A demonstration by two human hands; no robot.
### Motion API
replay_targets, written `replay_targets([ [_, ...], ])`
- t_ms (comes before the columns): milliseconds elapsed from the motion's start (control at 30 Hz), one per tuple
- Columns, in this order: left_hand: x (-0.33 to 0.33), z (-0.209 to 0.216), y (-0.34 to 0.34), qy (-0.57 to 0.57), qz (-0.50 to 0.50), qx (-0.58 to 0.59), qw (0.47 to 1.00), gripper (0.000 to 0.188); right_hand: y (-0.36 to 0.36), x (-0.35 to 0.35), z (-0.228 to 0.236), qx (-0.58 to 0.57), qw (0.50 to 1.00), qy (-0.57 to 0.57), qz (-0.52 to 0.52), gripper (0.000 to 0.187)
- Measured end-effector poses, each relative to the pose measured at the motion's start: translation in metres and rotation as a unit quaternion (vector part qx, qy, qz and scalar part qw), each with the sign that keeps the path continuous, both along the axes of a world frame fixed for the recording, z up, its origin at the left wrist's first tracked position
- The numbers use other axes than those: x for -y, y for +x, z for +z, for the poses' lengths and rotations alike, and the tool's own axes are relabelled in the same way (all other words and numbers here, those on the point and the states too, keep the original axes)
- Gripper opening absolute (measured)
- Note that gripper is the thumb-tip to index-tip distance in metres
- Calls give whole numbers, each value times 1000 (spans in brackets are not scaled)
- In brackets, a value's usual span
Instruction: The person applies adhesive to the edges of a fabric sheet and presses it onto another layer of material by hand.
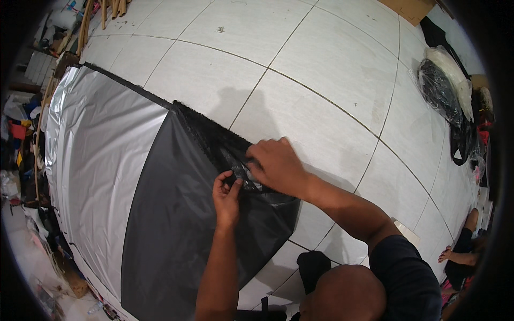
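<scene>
A large sheet spreads over the floor, with a silver part on the left and a dark grey fabric part on the right. Along its far side runs a black, fuzzy-looking edge. My left hand is closed in a pinch at the loose, crumpled black fabric near that edge. Close by on the right, my right hand bends over the same crumpled part with its fingers curled in. It is slightly blurred, and what lies between its fingers is hidden.
White floor tiles extend beyond the sheet. Clear and dark plastic bags lie at the far right, below a cardboard box. Wooden sticks and clutter line the left. Another person's hand shows at the right edge.
</scene>
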State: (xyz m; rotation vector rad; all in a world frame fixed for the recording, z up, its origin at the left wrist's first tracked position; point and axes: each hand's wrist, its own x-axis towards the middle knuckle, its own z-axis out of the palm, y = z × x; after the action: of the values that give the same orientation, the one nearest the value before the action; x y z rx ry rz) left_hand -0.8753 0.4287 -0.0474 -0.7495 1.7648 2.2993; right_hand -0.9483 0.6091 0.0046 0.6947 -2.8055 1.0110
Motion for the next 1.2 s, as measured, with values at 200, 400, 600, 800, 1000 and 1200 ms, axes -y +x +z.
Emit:
replay_targets([
  [200, 0, 0, -1, 11, 0, -7, 1000, 32, -6, 4, -14, 186, 965, 95, 162, 18],
  [400, 2, -8, 2, -3, 2, -19, 1000, 34, -6, -5, -15, 155, 969, 95, 170, 18],
  [600, 1, -6, 2, 0, 4, -22, 1000, 33, 0, -18, -12, 116, 976, 137, 123, 20],
  [800, -4, -4, 0, -11, 14, -28, 999, 32, 5, -9, -5, 160, 976, 142, 34, 21],
  [1000, -1, -2, 0, -46, -2, -11, 999, 32, 2, -14, -15, 95, 982, 164, -16, 17],
  [1200, 0, -4, 1, -9, 4, -15, 1000, 33, 0, -4, -5, -17, 1000, -2, 23, 21],
])
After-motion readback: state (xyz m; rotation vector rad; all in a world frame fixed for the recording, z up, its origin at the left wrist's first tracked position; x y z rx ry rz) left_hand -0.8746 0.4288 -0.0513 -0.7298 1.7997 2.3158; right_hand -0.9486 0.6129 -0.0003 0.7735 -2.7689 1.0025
